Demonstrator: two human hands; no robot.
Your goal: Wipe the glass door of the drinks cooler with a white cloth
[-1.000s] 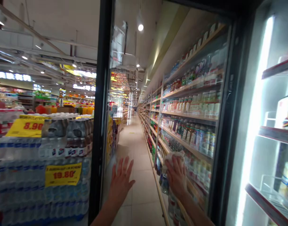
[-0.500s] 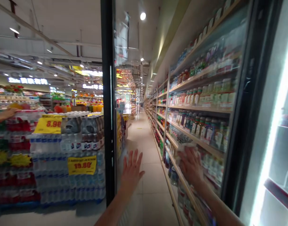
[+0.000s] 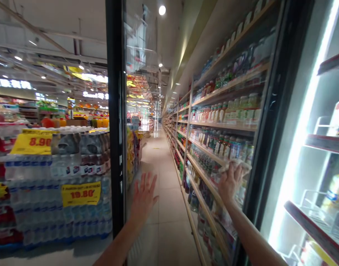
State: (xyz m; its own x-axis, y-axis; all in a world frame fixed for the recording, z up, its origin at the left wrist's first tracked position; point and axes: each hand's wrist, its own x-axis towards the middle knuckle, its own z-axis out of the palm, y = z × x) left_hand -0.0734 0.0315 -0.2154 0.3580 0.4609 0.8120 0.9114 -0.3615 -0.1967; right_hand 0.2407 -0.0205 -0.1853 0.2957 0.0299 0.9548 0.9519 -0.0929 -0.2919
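In front of me is a glass door with a black frame [image 3: 116, 111]; shelves of bottles show through or in its pane. My left hand [image 3: 144, 194] is flat at the lower left of the pane, fingers spread, with nothing in it. Farther right, my right hand [image 3: 230, 184] presses a pale, crumpled cloth [image 3: 245, 168] against the glass near the right side of the frame. Part of the cloth lies hidden under the fingers.
To the right is a lit refrigerated cabinet with racks [image 3: 326, 144] and a bright light strip [image 3: 297, 147]. Stacked packs of bottled water [image 3: 58, 207] with yellow price signs [image 3: 81, 193] stand at the left. A tiled aisle [image 3: 164, 207] shows through the pane.
My right hand has moved the cloth rightward across the glass. My left hand stays spread flat. The view has turned right, showing more of the cabinet; another person's hand at left is out of view.
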